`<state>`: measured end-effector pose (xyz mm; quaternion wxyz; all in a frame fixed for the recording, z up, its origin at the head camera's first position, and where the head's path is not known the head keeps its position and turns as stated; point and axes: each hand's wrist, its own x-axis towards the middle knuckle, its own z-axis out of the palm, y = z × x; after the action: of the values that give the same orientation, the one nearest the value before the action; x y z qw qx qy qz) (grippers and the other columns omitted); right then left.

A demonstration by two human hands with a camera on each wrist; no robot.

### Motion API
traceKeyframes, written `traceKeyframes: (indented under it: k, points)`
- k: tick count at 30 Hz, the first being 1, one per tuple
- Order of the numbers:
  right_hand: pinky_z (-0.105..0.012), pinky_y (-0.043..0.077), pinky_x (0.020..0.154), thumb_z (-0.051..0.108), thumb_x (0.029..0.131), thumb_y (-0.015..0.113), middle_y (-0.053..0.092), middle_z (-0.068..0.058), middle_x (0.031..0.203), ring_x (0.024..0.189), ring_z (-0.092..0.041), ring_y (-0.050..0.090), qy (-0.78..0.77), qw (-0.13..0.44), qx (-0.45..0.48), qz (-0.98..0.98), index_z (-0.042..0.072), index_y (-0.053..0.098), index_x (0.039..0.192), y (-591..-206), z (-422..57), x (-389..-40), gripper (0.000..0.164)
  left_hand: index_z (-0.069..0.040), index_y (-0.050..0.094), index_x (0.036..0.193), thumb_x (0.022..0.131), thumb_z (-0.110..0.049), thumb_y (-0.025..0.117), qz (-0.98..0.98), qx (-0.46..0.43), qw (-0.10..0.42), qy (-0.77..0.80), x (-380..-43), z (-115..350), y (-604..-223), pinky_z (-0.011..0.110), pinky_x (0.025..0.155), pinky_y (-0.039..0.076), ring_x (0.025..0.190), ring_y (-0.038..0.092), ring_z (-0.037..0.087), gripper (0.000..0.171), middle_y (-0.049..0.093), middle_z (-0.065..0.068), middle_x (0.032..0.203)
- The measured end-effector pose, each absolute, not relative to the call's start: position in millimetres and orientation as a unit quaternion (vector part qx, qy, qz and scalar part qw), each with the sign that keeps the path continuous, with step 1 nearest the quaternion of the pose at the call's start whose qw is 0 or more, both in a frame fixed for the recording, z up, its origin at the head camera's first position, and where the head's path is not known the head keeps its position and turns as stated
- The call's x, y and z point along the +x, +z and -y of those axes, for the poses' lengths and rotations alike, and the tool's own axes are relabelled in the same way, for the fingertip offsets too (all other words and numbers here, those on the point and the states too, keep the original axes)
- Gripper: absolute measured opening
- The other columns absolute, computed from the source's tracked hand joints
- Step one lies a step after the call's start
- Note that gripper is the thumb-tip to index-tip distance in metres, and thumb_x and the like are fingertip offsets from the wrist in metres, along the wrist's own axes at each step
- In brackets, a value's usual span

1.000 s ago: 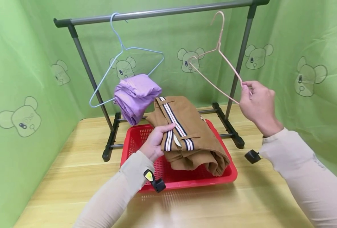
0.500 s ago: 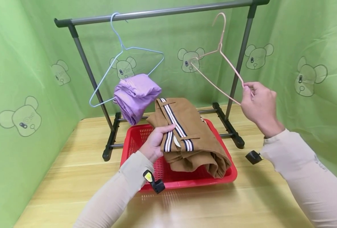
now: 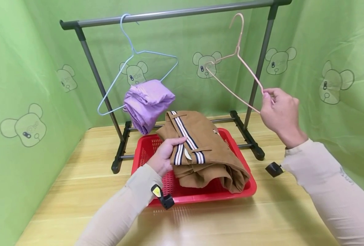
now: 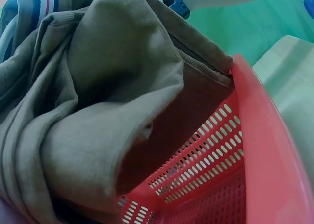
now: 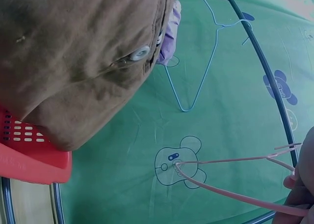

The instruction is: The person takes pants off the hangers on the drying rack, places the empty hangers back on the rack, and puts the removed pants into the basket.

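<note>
Garment (image 3: 208, 135) in left grip (image 3: 164, 158), hanger (image 3: 238, 51) in right grip (image 3: 281, 114)

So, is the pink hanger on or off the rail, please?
Off: the right hand holds the pink hanger, and in the head view its whole hook shows below the rail.

On the surface (image 3: 280, 208) stands the rack (image 3: 182, 14), with the curtain (image 3: 185, 92) behind. At its left hangs one hanger (image 3: 133, 51), a garment (image 3: 149, 102) over its lower bar. The basket (image 3: 212, 197) is before the rack. Above the basket, the trousers (image 3: 200, 136) are in the left hand (image 3: 163, 155); to their right, the right hand (image 3: 280, 111) has the second hanger (image 3: 238, 48).
</note>
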<state>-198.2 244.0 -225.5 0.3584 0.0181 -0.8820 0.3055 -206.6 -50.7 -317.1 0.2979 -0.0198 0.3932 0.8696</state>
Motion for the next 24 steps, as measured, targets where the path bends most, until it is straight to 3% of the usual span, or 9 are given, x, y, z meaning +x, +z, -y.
traceKeyframes:
  k: [18,24]
  points:
    - [-0.017,0.034,0.042,0.015,0.102,0.044,0.063,-0.025,0.089,0.056,-0.014,0.045,0.308,0.347,0.014,0.886,-0.008,0.061,0.117,-226.0,-245.1,-199.3,0.032,-0.005,0.059,0.092,0.097,-0.019,0.059,-0.475,-0.083,0.291,0.827,-211.0,64.9,-327.7,0.031,0.064,0.058,0.065,0.069,0.018,0.015,0.068,0.006,0.076]
    - [-0.017,0.034,0.042,0.015,0.102,0.045,0.064,-0.025,0.089,0.054,-0.011,0.045,0.309,0.347,0.012,0.885,-0.007,0.062,0.117,-227.8,-246.4,-199.5,0.032,-0.004,0.059,0.092,0.094,-0.016,0.062,-0.516,-0.086,0.296,0.799,-213.0,67.0,-330.2,0.032,0.065,0.058,0.065,0.069,0.018,0.012,0.069,0.006,0.076]
